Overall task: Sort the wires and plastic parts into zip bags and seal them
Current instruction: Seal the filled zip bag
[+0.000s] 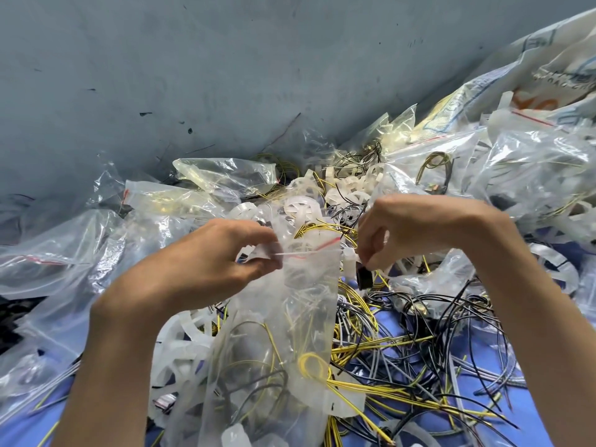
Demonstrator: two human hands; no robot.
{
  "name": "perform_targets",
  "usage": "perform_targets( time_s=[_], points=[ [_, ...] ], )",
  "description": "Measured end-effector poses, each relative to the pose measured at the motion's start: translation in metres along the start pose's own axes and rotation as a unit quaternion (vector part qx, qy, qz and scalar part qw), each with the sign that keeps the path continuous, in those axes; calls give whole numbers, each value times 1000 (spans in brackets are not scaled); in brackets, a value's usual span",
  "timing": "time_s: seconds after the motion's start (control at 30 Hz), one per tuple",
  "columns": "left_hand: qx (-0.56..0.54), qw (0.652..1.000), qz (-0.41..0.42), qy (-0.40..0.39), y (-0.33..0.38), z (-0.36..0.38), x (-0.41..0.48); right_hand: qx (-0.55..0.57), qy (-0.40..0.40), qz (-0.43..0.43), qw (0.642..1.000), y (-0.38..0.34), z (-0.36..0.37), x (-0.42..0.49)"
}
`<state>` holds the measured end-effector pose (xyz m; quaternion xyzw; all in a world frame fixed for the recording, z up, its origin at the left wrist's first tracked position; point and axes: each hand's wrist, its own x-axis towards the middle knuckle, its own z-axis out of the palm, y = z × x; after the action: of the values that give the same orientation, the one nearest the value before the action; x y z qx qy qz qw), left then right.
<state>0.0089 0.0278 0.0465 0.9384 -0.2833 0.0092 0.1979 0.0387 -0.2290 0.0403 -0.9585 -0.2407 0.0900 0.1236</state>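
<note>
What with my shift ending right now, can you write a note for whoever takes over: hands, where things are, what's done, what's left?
Left hand pinches the bag at the left corner of its mouth, which is open and unsealed.
Right hand is beside the mouth, pinching what looks like a black part.
The bag holds yellow and grey wires plus white plastic.
Done: filled bags lie left, behind and right. I can't tell if all are sealed.
Left: loose wires and wheels lie on the blue table. Finish and seal this bag, then bag the rest.
</note>
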Motion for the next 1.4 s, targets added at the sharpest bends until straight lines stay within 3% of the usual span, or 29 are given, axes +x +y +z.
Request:
perform_targets(
  time_s=[0.2, 0.37, 0.5, 0.63, 0.77, 0.93, 1.07, 1.17, 1.27, 1.4],
  points=[
    [-3, 998, 70, -2, 21, 4, 0, 107, 107, -71, 986, 10, -14, -10],
    [-19, 991, 135, -3, 38, 6, 0, 255, 187, -180, 931, 5, -21, -19],
    [-31, 987, 154, 15, 38, 3, -4, 344, 138, -230, 900, -7, -19, -20],
    [-72, 983, 168, 11, 36, -5, -7, 292, 68, -257, 919, -26, -12, -13],
    [-108, 979, 173, -3, 32, -12, -13, 254, 38, -250, 934, -34, -9, -11],
    [-96, 981, 162, 33, 22, -15, -15, 258, 35, -246, 934, -39, -10, -14],
    [-106, 979, 128, 115, 5, -23, -21, 326, 50, -225, 917, -35, -13, -15],
    [-113, 966, 96, 211, -4, -28, -24, 305, 38, -241, 921, -39, -11, -16],
    [-37, 938, 93, 332, 1, -28, -21, 270, 103, -240, 927, -45, -10, -12],
    [-109, 902, 93, 407, 11, -32, -15, 321, 225, -302, 869, -46, -17, -17]
  ],
)
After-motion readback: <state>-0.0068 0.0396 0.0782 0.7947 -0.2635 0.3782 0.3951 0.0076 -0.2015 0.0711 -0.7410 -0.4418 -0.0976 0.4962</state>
